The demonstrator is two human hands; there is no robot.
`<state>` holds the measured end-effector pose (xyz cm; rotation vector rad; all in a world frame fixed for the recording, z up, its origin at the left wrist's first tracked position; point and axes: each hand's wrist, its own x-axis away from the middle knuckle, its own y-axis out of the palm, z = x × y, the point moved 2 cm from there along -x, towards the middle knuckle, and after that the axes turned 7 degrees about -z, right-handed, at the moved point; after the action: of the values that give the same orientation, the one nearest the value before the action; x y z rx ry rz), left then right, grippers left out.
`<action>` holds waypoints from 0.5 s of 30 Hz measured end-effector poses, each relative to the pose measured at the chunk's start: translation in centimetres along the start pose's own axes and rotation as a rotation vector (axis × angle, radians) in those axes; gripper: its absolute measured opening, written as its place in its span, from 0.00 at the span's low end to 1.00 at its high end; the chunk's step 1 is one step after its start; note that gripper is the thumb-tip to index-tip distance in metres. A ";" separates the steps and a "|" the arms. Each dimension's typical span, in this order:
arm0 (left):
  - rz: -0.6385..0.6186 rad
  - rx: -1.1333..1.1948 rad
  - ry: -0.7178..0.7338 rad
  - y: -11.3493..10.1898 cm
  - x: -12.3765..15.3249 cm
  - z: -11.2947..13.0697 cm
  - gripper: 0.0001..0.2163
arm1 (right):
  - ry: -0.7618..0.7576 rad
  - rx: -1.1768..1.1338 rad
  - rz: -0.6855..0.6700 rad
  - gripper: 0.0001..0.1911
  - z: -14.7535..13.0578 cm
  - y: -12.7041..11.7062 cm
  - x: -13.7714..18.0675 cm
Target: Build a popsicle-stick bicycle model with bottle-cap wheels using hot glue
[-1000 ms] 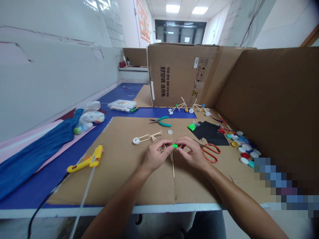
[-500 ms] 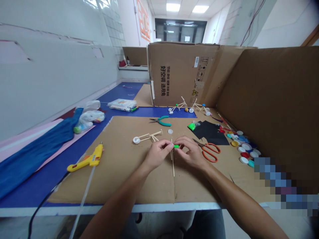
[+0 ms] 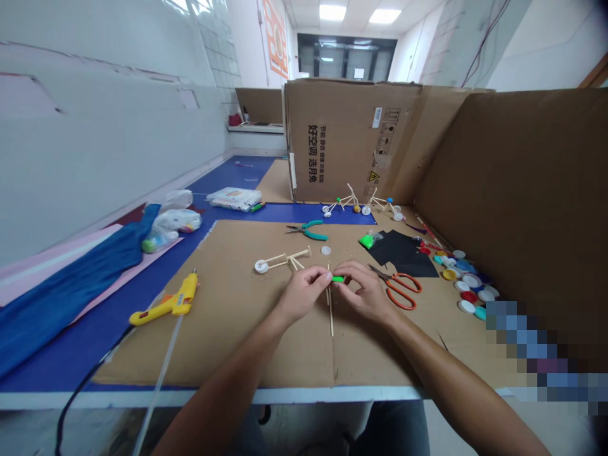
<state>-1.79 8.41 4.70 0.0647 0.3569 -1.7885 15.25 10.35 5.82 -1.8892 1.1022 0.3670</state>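
Between my fingertips is a small bright green piece (image 3: pixel 337 279), perhaps clay. My left hand (image 3: pixel 304 292) pinches its left end, and my right hand (image 3: pixel 363 292) grips the right end. Thin wooden sticks (image 3: pixel 331 320) lie on the cardboard under my hands, partly covered by them. Just beyond my left hand rests a stick frame with a white wheel (image 3: pixel 261 266). Orange-handled scissors (image 3: pixel 403 291) lie beside my right hand. A clear round cap (image 3: pixel 325 251) and teal-handled pliers (image 3: pixel 311 230) are farther back.
At left lies a yellow glue gun (image 3: pixel 178 302) with its cord over the table edge. Bottle caps (image 3: pixel 468 296) are heaped at right, near black sheets (image 3: pixel 403 253) and a green packet (image 3: pixel 367 241). Finished-looking stick figures (image 3: pixel 349 201) stand before a large cardboard box (image 3: pixel 351 139).
The view has shifted very slightly. Both hands keep the green piece in nearly the same place, and the other things have not moved.
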 end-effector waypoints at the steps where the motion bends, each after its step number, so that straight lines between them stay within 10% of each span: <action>1: -0.005 0.004 -0.005 0.0 0.0 0.0 0.14 | 0.004 0.004 0.002 0.09 -0.1 0.0 0.0; 15: -0.042 0.000 -0.028 0.3 -0.1 -0.3 0.14 | 0.022 -0.005 0.025 0.07 0.2 0.4 0.2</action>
<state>-1.48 8.51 4.39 0.0324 0.3403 -1.8292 15.11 10.37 5.37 -1.8893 1.1420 0.3637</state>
